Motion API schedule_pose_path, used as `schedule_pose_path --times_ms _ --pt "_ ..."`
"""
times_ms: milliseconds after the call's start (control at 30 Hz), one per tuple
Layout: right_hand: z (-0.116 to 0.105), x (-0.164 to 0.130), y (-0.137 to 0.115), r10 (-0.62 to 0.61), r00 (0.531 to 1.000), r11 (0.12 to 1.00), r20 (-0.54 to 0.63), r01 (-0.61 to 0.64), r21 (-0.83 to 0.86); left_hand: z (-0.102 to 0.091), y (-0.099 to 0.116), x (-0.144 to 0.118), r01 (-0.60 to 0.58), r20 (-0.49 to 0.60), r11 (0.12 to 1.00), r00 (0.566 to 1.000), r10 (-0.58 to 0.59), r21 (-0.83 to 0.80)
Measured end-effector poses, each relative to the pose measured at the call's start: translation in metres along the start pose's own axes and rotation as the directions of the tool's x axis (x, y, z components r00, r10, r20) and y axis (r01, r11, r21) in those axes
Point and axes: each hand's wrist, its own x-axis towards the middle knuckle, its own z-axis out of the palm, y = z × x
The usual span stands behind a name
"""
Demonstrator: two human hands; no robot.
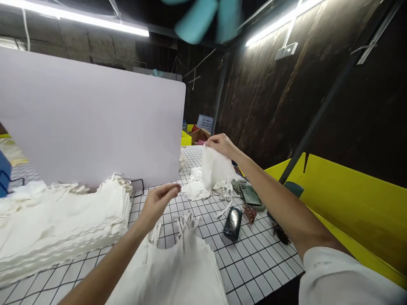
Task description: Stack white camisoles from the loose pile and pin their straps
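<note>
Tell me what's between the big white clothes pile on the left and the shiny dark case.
The head view shows the nearer white clothes with straps and some checked table between the big pile and the case; the left hand hovers there too.

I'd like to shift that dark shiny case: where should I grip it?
Probably across the middle of the dark shiny case, from above and the left: it lies oblong on the gridded tabletop, long sides exposed, with a reddish-brown bunched item close on its right.
</note>
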Motion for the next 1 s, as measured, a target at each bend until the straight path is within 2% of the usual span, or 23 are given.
schedule_pose_path --times_ms 33,100,167,233,300,367,433,500,533,600,667,700,767,867,933,1000 --pt "0.003 -0.006 -0.016 -0.032 0.998 0.999 0.054 0.030 0.035 0.008 0.013 0.012 -0.028 0.002 0.995 1.000 0.028 -0.097" --pt "0.009 -0.018 -0.045 -0.072 0.983 0.991 0.169 0.052 0.123 0.023 0.034 0.033 -0.071 0.009 0.981 0.997 0.074 -0.183" --pt "0.012 -0.029 -0.068 -0.067 0.958 0.976 0.280 0.004 0.220 0.032 0.046 0.049 -0.064 0.025 0.984 0.997 0.069 -0.168" --pt "0.011 -0.040 -0.084 -0.026 0.929 0.944 0.370 -0.099 0.314 0.035 0.049 0.057 -0.060 0.007 0.993 0.998 0.062 -0.106" --pt "0.007 -0.049 -0.094 0.031 0.909 0.893 0.416 -0.212 0.396 0.032 0.047 0.055 -0.104 -0.043 0.994 0.994 0.102 -0.028" --pt "0.003 -0.059 -0.102 0.069 0.899 0.826 0.433 -0.295 0.480 0.027 0.042 0.046 -0.107 -0.036 0.994 0.993 0.109 0.036" --pt "0.000 -0.068 -0.106 0.082 0.899 0.753 0.430 -0.338 0.564 0.021 0.037 0.031 0.003 0.033 1.000 0.999 -0.003 0.023" --pt "-0.002 -0.078 -0.106 0.088 0.897 0.728 0.434 -0.355 0.586 0.013 0.036 0.013 0.164 0.109 0.979 0.983 -0.151 -0.117" --pt "-0.002 -0.082 -0.104 0.087 0.885 0.750 0.457 -0.360 0.555 0.008 0.037 0.004 0.222 0.132 0.949 0.972 -0.196 -0.223" --pt "-0.001 -0.092 -0.095 0.070 0.838 0.842 0.541 -0.341 0.419 -0.003 0.043 -0.014 0.287 0.185 0.859 0.956 -0.228 -0.424" --pt "0.002 -0.101 -0.082 0.057 0.782 0.924 0.621 -0.278 0.264 -0.013 0.052 -0.030 0.331 0.242 0.773 0.942 -0.234 -0.541" --pt "0.005 -0.105 -0.075 0.060 0.771 0.943 0.634 -0.251 0.216 -0.018 0.056 -0.037 0.350 0.266 0.743 0.935 -0.236 -0.571" --pt "0.011 -0.114 -0.061 0.075 0.786 0.946 0.613 -0.251 0.207 -0.024 0.061 -0.049 0.371 0.280 0.709 0.927 -0.249 -0.599" --pt "0.021 -0.125 -0.045 0.113 0.809 0.862 0.577 -0.368 0.349 -0.031 0.062 -0.061 0.377 0.209 0.673 0.924 -0.320 -0.637" --pt "0.028 -0.132 -0.038 0.153 0.792 0.718 0.590 -0.500 0.484 -0.034 0.058 -0.066 0.380 0.156 0.641 0.912 -0.379 -0.667" --pt "0.037 -0.139 -0.035 0.206 0.772 0.520 0.601 -0.607 0.602 -0.036 0.050 -0.069 0.375 0.112 0.622 0.901 -0.419 -0.688"
